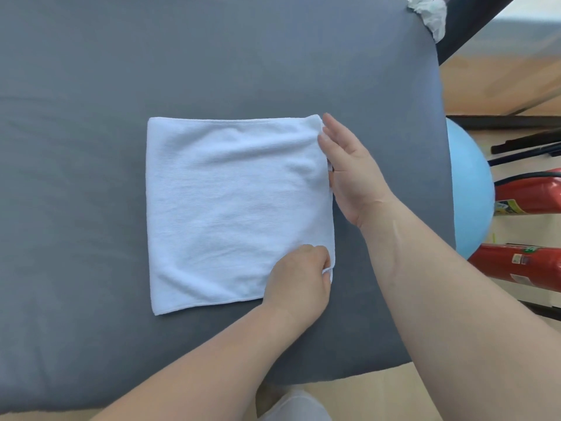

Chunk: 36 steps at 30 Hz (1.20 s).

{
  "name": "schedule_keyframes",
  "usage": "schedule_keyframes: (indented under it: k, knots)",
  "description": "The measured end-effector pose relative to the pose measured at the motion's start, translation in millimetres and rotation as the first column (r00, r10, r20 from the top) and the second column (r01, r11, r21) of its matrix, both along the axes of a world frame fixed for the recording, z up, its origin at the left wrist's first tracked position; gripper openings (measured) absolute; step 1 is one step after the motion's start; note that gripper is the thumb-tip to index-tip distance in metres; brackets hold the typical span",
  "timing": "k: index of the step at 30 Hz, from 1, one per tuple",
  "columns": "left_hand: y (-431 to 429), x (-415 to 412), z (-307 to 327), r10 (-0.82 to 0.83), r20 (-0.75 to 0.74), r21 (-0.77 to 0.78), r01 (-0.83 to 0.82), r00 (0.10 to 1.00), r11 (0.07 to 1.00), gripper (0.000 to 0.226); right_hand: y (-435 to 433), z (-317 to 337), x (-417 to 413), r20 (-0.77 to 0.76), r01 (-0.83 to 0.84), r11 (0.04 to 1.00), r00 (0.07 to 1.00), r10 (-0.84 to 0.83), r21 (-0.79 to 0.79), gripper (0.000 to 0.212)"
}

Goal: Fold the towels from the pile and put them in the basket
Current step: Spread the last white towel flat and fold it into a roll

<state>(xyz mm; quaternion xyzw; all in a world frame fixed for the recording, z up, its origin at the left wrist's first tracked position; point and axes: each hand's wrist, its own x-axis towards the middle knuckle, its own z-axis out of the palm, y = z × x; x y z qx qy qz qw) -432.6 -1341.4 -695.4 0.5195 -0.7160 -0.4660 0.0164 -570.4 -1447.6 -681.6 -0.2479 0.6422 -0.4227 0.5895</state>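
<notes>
The white towel (230, 202) lies flat in the middle of the table (121, 71), a bit to the right. It is folded into a neat, almost square shape, with a few soft wrinkles on top. The left hand (299, 275) rests on the near right corner of the towel. Its fingers are curled in and pinch that corner, so a little bit of cloth sticks out by the knuckles. The right hand (349, 168) stands on its side along the right edge of the towel. Its fingers are straight and close together, and their tips touch the far right corner. The thumb is mostly hidden at the edge, so I cannot tell if it holds any cloth. Both bare arms reach in from the near side. The table has a smooth dark grey cover with soft folds, and it fills most of the view. At its far right corner sits a crumpled white rag (429, 13). Past the right edge of the table is a light wooden floor (485, 83). A big light blue ball (469, 183) sits just beside the table there. Next to the ball lie two red fire extinguishers (529, 192), one nearer (516, 265) and one farther. Some long black bars (528, 141) lie on the floor behind them.
</notes>
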Motion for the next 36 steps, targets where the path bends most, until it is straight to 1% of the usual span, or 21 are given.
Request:
schedule_keyframes:
  k: [2, 4, 6, 9, 11, 14, 17, 18, 19, 20, 22, 23, 24, 25, 26, 27, 28, 30, 31, 33, 36]
  knots:
    - [1, -1, -2, -0.024, 0.031, -0.023, 0.025, 0.999, 0.999, 0.007, 1, 3, 1, -0.196, -0.090, 0.996, 0.976, 0.093, 0.025, 0.038]
    - [2, -2, -3, -0.024, 0.040, -0.037, 0.025, 0.999, 0.999, 0.008, 1, 6, 1, -0.316, -0.169, 0.983, 0.931, 0.181, 0.065, 0.034]
    - [4, -1, 0, -0.008, 0.024, -0.044, 0.009, 1.000, 0.999, 0.007, 1, 8, -3, -0.329, -0.185, 0.981, 0.924, 0.196, 0.065, 0.020]
    - [7, 1, 11, 0.017, -0.034, -0.108, -0.020, 0.999, 0.994, 0.003, 3, 10, -10, -0.320, -0.130, 0.991, 0.939, 0.126, 0.008, 0.026]
    - [12, 2, 18, 0.007, -0.050, -0.169, -0.016, 0.999, 0.985, 0.007, 6, 11, -14, -0.316, -0.103, 0.994, 0.945, 0.086, -0.038, 0.027]
    - [21, 2, 14, -0.017, -0.044, -0.205, 0.007, 0.999, 0.979, 0.008, 11, 9, -19, -0.308, -0.106, 0.993, 0.947, 0.087, -0.045, 0.029]
    - [20, 2, 2, -0.077, 0.021, -0.129, 0.079, 0.997, 0.989, 0.009, 10, -1, -22, -0.401, -0.158, 0.987, 0.904, 0.147, 0.006, 0.021]
    - [17, 1, -1, -0.119, 0.083, -0.093, 0.126, 0.989, 0.988, 0.016, 10, -4, -22, -0.463, -0.195, 0.980, 0.866, 0.187, 0.031, 0.022]
    - [15, 0, -1, -0.149, 0.128, -0.079, 0.160, 0.981, 0.984, 0.027, 10, -8, -23, -0.520, -0.240, 0.969, 0.820, 0.238, 0.064, 0.031]
    - [12, 0, 0, -0.146, 0.118, -0.101, 0.158, 0.982, 0.982, 0.036, 10, -11, -22, -0.578, -0.283, 0.954, 0.764, 0.286, 0.098, 0.042]
    - [4, 4, 6, -0.041, -0.021, -0.300, 0.033, 0.999, 0.953, 0.039, 13, -13, -16, -0.722, -0.320, 0.934, 0.608, 0.330, 0.158, 0.059]
    - [-3, 11, 6, 0.018, -0.075, -0.420, -0.049, 0.997, 0.906, 0.035, 15, -12, -10, -0.793, -0.320, 0.930, 0.513, 0.329, 0.179, 0.063]
    - [-11, 21, 4, 0.081, -0.090, -0.519, -0.116, 0.993, 0.847, 0.029, 18, -9, -1, -0.838, -0.325, 0.925, 0.433, 0.331, 0.197, 0.064]
    - [-21, 32, 1, 0.150, -0.063, -0.590, -0.158, 0.987, 0.792, 0.026, 20, -7, 10, -0.863, -0.350, 0.913, 0.371, 0.342, 0.211, 0.066]
    - [-33, 44, -3, 0.223, -0.001, -0.634, -0.173, 0.975, 0.753, 0.031, 21, -7, 22, -0.876, -0.391, 0.890, 0.313, 0.368, 0.234, 0.069]
    - [-46, 57, -7, 0.275, 0.086, -0.636, -0.160, 0.957, 0.755, 0.043, 22, -9, 34, -0.879, -0.439, 0.858, 0.253, 0.404, 0.267, 0.072]
    - [-58, 69, -12, 0.291, 0.189, -0.595, -0.126, 0.938, 0.794, 0.056, 21, -13, 46, -0.872, -0.479, 0.822, 0.202, 0.445, 0.308, 0.075]
    - [-79, 88, -24, 0.223, 0.406, -0.458, -0.014, 0.886, 0.889, 0.075, 18, -23, 62, -0.853, -0.517, 0.773, 0.143, 0.501, 0.368, 0.079]
    - [-89, 96, -30, 0.177, 0.475, -0.408, 0.038, 0.862, 0.912, 0.080, 16, -29, 66, -0.851, -0.525, 0.762, 0.127, 0.510, 0.378, 0.080]
    - [-108, 110, -38, 0.132, 0.531, -0.373, 0.091, 0.837, 0.923, 0.089, 13, -40, 71, -0.851, -0.532, 0.746, 0.085, 0.519, 0.401, 0.083]
    - [-132, 123, -42, 0.159, 0.546, -0.388, 0.080, 0.822, 0.918, 0.096, 5, -50, 75, -0.868, -0.531, 0.736, 0.004, 0.497, 0.420, 0.088]
